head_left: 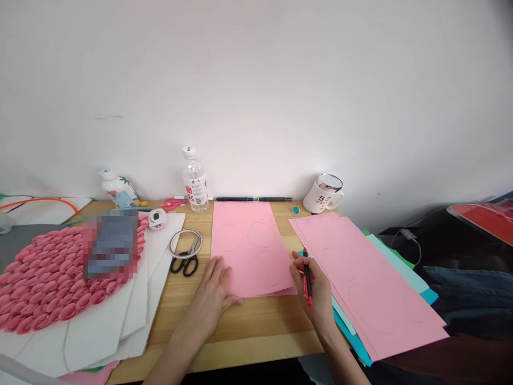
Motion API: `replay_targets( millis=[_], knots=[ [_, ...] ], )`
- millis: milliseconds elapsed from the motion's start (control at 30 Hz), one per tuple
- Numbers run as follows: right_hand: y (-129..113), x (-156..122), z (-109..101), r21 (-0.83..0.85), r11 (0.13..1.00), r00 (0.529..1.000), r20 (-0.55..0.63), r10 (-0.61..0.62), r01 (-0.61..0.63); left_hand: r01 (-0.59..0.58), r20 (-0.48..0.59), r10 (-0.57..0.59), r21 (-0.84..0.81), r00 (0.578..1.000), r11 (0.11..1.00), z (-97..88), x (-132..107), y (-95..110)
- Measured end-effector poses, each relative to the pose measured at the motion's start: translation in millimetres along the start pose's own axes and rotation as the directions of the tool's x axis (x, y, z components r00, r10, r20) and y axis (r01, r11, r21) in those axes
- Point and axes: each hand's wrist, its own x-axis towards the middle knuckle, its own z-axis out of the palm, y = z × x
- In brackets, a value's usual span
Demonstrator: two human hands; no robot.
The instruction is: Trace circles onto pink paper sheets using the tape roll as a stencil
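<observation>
A pink paper sheet (248, 246) with faint drawn circles lies on the wooden desk (240, 331) in front of me. My left hand (214, 291) lies flat and open on the sheet's lower left corner. My right hand (315, 289) is closed round a red marker pen (307, 278) just right of the sheet's lower right edge, with the pen's tip pointing away from me. A stack of more pink sheets (368, 283), over blue and green ones, lies to the right of that hand.
Black-handled scissors (185, 261) and a tape ring (185, 241) lie left of the sheet. A board of pink paper roses (44, 283) rests on white sheets at the left. A water bottle (194, 181), a second bottle (118, 190), a white mug (325, 195) and a long black pen (254, 199) stand by the wall.
</observation>
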Motion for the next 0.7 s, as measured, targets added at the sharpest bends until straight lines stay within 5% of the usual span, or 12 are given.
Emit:
replay_targets(
  millis=[333, 700],
  knots=[
    [5, 4, -31, 0.122, 0.965, 0.96, 0.188, 0.206, -0.231, -0.011, -0.042, 0.007, -0.111, 0.999, 0.994, 1.0, -3, -6],
    [-5, 2, -17, -0.025, 0.995, 0.981, 0.171, 0.096, -0.093, -0.013, -0.061, 0.007, -0.103, 0.998, 0.995, 7.5, -8, -8]
  ],
)
